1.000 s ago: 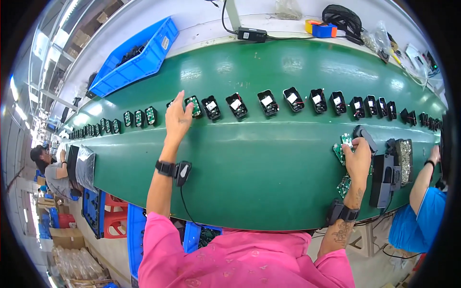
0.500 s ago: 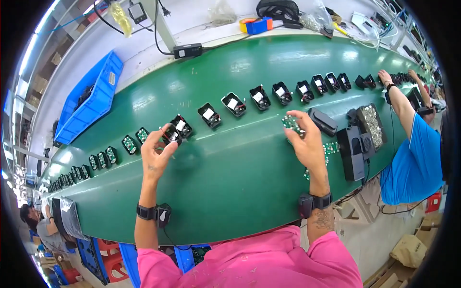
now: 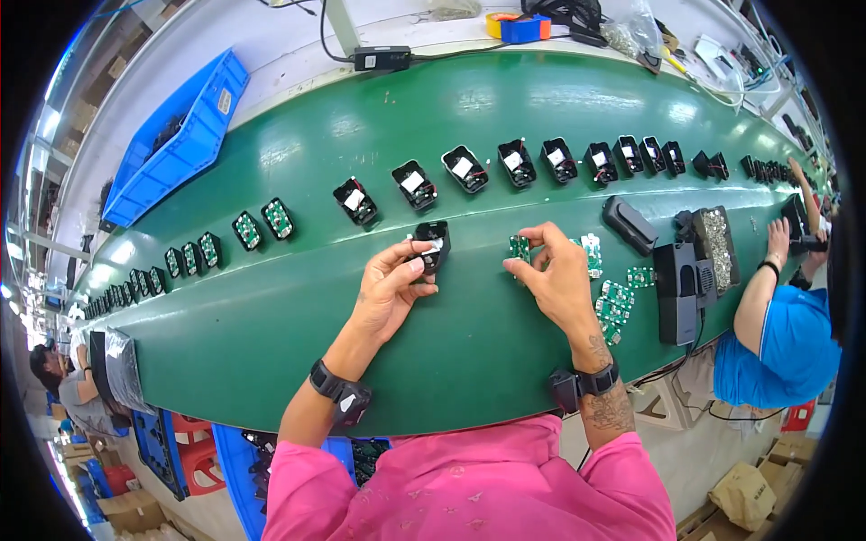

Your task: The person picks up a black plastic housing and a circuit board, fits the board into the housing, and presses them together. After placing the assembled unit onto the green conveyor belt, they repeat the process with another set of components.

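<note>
My left hand [image 3: 393, 287] grips an open black plastic housing [image 3: 437, 236] by its near side, above the green bench. A white pad and thin wires show inside it; the fingers cover part. To the right, my right hand [image 3: 557, 272] pinches a small green circuit board [image 3: 519, 247] between thumb and fingers, held upright and apart from the housing. Loose green circuit boards [image 3: 615, 305] lie beside my right wrist. Beyond my hands runs a row of open black housings [image 3: 415, 184] with white pads. Farther left, several housings [image 3: 278, 218] have green boards in them.
Right of the loose boards stand a dark grey device [image 3: 677, 293], a tray of small metal parts [image 3: 714, 242] and a black case [image 3: 630, 225]. A blue bin [image 3: 185, 144] sits at the back left. A co-worker in blue [image 3: 774, 352] sits at the right.
My left hand has carried the black housing rightward, away from the row. My right hand has brought the board closer to it. The view has shifted, and the co-worker's arm has drawn back.
</note>
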A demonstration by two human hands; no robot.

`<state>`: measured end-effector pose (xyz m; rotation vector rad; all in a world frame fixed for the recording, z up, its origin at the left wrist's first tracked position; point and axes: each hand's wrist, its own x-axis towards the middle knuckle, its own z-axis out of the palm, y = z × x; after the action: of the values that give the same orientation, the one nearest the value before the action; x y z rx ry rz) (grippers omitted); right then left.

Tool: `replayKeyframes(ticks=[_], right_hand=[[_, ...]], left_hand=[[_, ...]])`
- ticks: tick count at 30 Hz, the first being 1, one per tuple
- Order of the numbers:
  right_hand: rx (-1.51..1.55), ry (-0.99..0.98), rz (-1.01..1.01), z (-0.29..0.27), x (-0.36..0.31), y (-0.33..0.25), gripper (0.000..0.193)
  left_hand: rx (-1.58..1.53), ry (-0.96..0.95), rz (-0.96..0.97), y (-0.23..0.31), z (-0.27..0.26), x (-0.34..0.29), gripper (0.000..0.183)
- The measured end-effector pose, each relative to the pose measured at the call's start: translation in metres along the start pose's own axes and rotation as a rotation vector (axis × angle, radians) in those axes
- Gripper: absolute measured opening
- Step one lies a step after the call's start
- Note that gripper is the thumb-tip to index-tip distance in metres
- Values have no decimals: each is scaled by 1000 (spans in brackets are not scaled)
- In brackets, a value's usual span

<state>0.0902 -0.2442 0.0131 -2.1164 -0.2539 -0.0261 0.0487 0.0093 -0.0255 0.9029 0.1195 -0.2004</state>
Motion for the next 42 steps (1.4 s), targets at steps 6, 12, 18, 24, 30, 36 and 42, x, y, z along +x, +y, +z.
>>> replayKeyframes(ticks=[6, 12, 18, 24, 30, 36, 42], right_hand=[[331, -62, 184, 6, -4, -4, 28], [896, -135, 261, 8, -4, -10, 20], [1070, -260, 284, 16, -13, -12, 20], [956, -308, 285, 18, -14, -5, 17], [1027, -343, 367, 14, -12, 0, 16], [858, -443, 386, 17, -13, -4, 19], [691, -286, 267, 23, -15, -1, 19]], left_hand=[[313, 20, 123, -6, 16, -1, 27], [442, 9, 193, -14, 21, -8, 21], [858, -59, 377, -21, 36, -13, 12], [1030, -77, 585, -23, 36, -12, 14], [978, -74, 602, -26, 31, -10, 16], [631, -72, 438, -27, 43, -12, 50], [427, -115, 193, -22, 46, -14, 78]])
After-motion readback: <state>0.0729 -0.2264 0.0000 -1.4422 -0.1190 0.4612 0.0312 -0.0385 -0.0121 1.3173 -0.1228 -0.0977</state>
